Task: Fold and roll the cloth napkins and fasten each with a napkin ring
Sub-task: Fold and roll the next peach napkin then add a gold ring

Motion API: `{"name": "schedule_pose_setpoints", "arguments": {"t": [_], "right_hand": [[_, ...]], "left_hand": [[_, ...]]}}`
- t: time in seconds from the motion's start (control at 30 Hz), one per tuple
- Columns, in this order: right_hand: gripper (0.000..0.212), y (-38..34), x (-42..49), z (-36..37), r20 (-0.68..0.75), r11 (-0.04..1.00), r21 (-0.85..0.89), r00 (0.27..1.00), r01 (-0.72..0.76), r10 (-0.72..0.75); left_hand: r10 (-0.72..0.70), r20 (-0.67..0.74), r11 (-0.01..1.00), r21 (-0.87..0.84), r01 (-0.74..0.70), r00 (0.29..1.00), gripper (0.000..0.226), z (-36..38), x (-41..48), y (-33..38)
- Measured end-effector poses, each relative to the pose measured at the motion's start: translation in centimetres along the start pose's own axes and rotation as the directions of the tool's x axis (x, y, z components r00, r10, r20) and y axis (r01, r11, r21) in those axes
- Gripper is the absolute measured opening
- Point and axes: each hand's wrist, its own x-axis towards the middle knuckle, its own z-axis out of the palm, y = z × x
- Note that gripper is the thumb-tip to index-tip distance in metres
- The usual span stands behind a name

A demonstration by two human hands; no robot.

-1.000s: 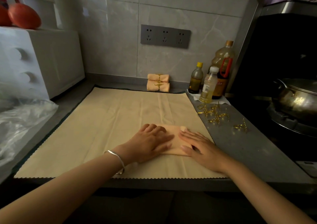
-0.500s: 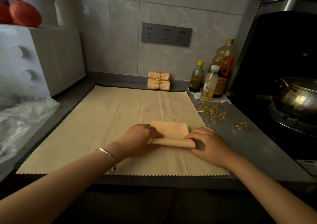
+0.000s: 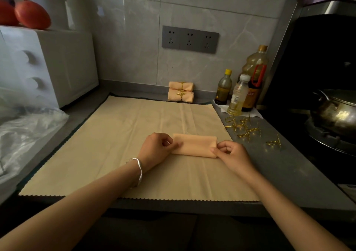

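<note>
Both hands have shifted outward: left hand (image 3: 157, 149) and right hand (image 3: 232, 153) fingers pinch opposite ends of folded napkin (image 3: 194, 145).

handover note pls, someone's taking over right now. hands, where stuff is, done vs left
Left hand: pinching the left end of the folded napkin.
Right hand: pinching its right end.
The napkin lies folded into a narrow band on the beige cloth, no ring on it.
Done: two napkins with rings stacked at the back wall.
Loose gold rings lie on the counter to the right of the cloth, in front of the bottles.
Left: finish rolling this napkin, then slip a ring on. No other unfolded napkins are in view.
</note>
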Motion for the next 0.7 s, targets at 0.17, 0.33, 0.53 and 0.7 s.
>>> {"name": "schedule_pose_setpoints", "arguments": {"t": [0.17, 0.33, 0.53, 0.7], "right_hand": [[0.015, -0.4, 0.8, 0.3, -0.01, 0.994, 0.026, 0.994, -0.107, 0.108], [0.023, -0.4, 1.3, 0.7, -0.002, 0.991, 0.042, 0.992, -0.129, 0.129], [0.047, 0.3, 0.6, 1.3, -0.068, 0.989, -0.072, 0.989, 0.128, -0.133], [0.047, 0.6, 0.4, 1.6, 0.132, 0.911, -0.249, 0.943, 0.328, -0.304]], "left_hand": [[-0.102, -0.007, 0.991, 0.085, 0.102, 0.995, 0.033, 0.2, 1.2, 0.5], [-0.078, 0.049, 0.989, 0.131, 0.071, 0.996, 0.04, 0.1, 1.9, 0.9], [0.052, 0.251, 0.991, 0.105, -0.081, 0.967, 0.033, 0.3, 2.3, 0.8], [0.061, 0.208, 0.992, 0.092, -0.082, 0.976, 0.026, 0.8, 2.9, 0.3]]}}
